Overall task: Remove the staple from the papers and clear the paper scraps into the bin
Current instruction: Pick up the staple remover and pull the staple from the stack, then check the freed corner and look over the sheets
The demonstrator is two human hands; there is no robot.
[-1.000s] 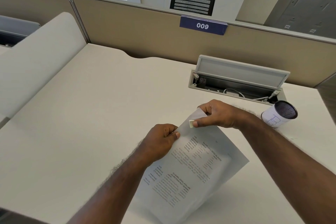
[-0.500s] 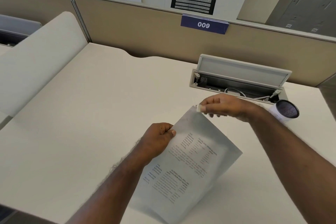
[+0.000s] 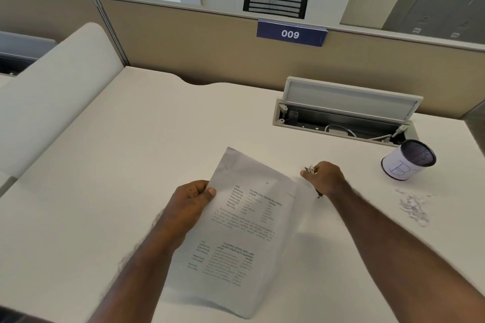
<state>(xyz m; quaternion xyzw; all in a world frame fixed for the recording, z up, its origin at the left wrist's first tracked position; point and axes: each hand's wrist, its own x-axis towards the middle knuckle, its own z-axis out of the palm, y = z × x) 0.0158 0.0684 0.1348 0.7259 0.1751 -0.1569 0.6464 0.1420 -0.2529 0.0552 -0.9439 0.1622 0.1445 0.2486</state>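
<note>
The left hand (image 3: 190, 202) holds the papers (image 3: 241, 228) by their left edge, thumb on top, pinched tight. The papers are tilted up off the white desk (image 3: 105, 165), with printed words facing up. The right hand (image 3: 324, 178) is just to the right of the papers, down at the desk, fingers closed around a small metal tool (image 3: 309, 170). What kind of tool it is cannot be told. The staple is too small to see. A little pile of paper scraps (image 3: 413, 206) lies on the desk, well to the right of the right hand. The small round bin (image 3: 406, 160) stands just behind the scraps, near an open cable box (image 3: 346, 115).
</note>
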